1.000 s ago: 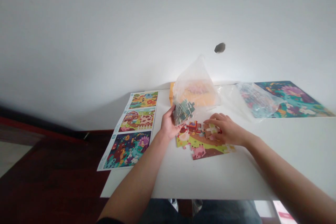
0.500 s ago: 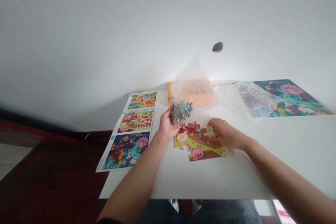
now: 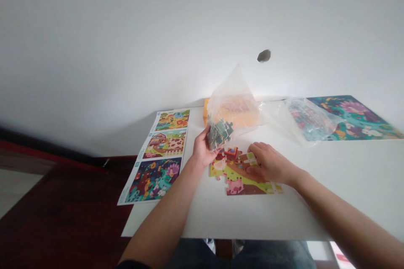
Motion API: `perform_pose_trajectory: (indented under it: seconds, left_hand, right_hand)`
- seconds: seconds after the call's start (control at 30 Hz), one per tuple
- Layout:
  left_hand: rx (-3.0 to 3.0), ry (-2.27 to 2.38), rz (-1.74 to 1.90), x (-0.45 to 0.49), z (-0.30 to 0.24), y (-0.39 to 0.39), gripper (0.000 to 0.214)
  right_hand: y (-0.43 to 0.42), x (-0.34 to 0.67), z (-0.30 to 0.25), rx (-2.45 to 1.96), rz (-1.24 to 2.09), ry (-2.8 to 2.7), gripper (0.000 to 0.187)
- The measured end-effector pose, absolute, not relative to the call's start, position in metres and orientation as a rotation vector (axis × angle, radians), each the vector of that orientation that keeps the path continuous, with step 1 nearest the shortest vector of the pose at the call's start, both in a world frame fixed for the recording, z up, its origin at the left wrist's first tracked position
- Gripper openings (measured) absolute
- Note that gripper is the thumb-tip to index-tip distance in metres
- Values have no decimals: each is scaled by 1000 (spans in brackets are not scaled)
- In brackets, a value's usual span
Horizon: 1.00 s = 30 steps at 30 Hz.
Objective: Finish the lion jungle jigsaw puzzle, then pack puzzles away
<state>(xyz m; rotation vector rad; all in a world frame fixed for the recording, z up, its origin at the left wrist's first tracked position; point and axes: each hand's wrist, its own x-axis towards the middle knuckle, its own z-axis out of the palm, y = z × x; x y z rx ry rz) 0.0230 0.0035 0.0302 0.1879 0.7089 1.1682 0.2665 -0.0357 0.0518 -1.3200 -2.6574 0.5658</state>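
My left hand [image 3: 202, 150] is closed on the lower corner of a clear plastic bag [image 3: 232, 103], pinching a clump of grey-backed puzzle pieces [image 3: 219, 133] inside it. The bag stands up in a peak above the white table [image 3: 259, 214]. My right hand [image 3: 267, 163] pinches one brown and green puzzle piece [image 3: 248, 159] just above a partly assembled farm puzzle [image 3: 241, 176] with a pink pig. That puzzle lies flat on the table between my hands.
A sheet with three reference pictures [image 3: 159, 154] hangs over the table's left edge. An orange item [image 3: 235, 117] lies behind the bag. A second clear bag [image 3: 304, 121] and a finished colourful puzzle [image 3: 356, 117] lie at the right. Dark wood floor is to the left.
My right hand, flat on the assembled puzzle a second ago, has curled and lifted one piece in a pinch. My left hand keeps its hold on the bag, nearly still.
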Motion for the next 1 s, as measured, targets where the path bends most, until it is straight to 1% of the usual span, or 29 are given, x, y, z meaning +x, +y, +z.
perform_pose_trajectory:
  seconds: [0.1, 0.17, 0.47, 0.73, 0.87, 0.93, 1.0]
  left_hand:
    - [154, 719, 1171, 24, 33, 3, 27]
    - [150, 719, 1169, 24, 34, 3, 25]
    - [168, 694, 1174, 24, 34, 2, 25]
    - [215, 663, 1151, 23, 28, 4, 31]
    - [200, 665, 1142, 24, 30, 3, 30]
    - [195, 674, 1139, 24, 31, 3, 30]
    - [184, 685, 1158, 24, 30, 3, 29]
  right_hand:
    - [-42, 262, 55, -1331, 405, -2744, 24]
    - [-45, 259, 56, -1355, 382, -2768, 23]
    - [-44, 257, 55, -1357, 464, -2719, 21]
    - [-48, 253, 59, -1342, 456, -2707, 14]
    - [-51, 256, 67, -1209, 592, -2698, 8]
    - [-55, 256, 70, -1127, 628, -2730, 10]
    - [-61, 256, 71, -1137, 569, -2759, 13]
